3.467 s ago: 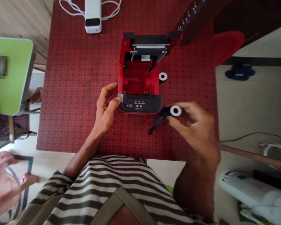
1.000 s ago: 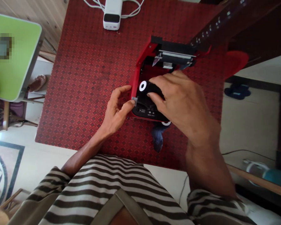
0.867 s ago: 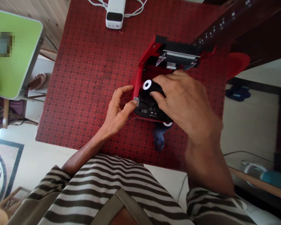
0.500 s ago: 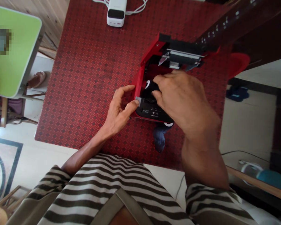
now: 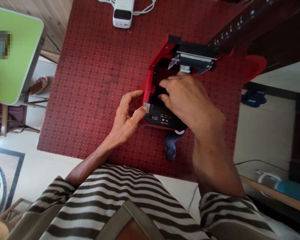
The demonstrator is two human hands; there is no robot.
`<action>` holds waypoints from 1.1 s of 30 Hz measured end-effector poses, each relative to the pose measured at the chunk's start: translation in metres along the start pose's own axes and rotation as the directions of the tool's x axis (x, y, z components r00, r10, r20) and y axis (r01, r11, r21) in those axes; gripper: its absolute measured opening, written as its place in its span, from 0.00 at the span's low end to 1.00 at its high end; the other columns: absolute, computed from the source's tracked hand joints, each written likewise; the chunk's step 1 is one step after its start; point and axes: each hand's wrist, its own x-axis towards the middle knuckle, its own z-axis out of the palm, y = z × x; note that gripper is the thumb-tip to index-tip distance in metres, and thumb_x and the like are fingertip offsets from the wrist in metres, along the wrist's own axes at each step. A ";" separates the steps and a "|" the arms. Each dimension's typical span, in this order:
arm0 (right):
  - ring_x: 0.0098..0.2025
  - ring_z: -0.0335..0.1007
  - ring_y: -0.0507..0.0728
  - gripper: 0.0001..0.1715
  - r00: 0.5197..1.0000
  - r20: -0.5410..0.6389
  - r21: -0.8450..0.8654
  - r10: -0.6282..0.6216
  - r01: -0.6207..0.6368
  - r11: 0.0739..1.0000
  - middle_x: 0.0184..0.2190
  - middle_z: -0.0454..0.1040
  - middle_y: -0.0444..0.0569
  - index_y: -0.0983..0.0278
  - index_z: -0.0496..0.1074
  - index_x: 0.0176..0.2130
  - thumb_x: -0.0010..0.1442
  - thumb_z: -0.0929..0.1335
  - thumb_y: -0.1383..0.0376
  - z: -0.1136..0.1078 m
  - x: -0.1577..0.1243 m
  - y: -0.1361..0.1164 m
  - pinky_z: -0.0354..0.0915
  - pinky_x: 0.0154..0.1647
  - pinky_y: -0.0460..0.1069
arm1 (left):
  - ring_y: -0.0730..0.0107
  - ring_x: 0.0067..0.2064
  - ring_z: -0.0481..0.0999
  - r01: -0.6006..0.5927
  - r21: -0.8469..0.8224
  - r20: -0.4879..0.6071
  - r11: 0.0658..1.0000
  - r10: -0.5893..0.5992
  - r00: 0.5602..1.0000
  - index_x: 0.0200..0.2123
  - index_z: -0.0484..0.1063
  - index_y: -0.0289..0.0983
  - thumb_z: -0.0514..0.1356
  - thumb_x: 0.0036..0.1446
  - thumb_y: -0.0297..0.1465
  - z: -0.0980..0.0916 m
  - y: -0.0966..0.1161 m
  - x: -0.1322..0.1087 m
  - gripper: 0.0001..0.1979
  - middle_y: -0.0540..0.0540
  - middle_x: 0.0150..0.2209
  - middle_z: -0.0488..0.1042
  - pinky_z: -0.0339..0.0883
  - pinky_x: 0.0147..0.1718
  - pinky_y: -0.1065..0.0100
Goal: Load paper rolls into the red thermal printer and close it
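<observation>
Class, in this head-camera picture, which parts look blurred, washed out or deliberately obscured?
In the head view, the right hand looks slightly soft, the left hand sharper; the floor at lower left is washed out; a pixelated patch covers part of the green table.

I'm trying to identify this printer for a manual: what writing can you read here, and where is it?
Control panel of the red printer: small white labels, too small to read.
Dark strip, upper right: small white marks, too blurred to read.
White power bank: nothing legible.

White power bank point(image 5: 123, 14), red diamond-patterned table cover point(image 5: 90, 83); green tabletop point(image 5: 15, 50), pink slipper point(image 5: 39, 85)
</observation>
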 end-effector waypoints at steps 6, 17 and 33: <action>0.63 0.94 0.73 0.16 0.991 0.096 0.208 -0.089 0.067 0.976 0.58 0.96 0.48 0.46 0.93 0.58 0.86 0.72 0.53 -0.056 -0.025 -0.038 0.85 0.75 0.73 | 0.41 0.71 0.89 -0.020 -0.015 0.005 1.000 0.020 1.000 0.69 0.85 0.50 0.74 0.81 0.55 0.000 -0.001 0.000 0.24 0.41 0.71 0.90 0.86 0.67 0.45; 0.56 0.96 0.69 0.17 0.988 0.109 0.287 -0.114 0.078 0.955 0.54 0.98 0.43 0.44 0.95 0.53 0.84 0.73 0.57 -0.049 -0.042 -0.043 0.86 0.67 0.68 | 0.41 0.70 0.90 -0.034 -0.011 0.019 0.999 0.034 0.999 0.68 0.85 0.52 0.73 0.80 0.62 -0.002 -0.004 0.004 0.27 0.42 0.68 0.91 0.87 0.73 0.40; 0.55 0.96 0.68 0.21 0.970 0.207 0.324 -0.127 0.054 0.944 0.55 0.98 0.49 0.52 0.96 0.57 0.81 0.71 0.65 -0.063 -0.028 -0.035 0.79 0.60 0.60 | 0.40 0.76 0.82 -0.442 0.602 0.248 0.665 0.370 0.895 0.68 0.85 0.50 0.66 0.91 0.46 -0.012 0.030 0.002 0.14 0.36 0.76 0.80 0.78 0.79 0.36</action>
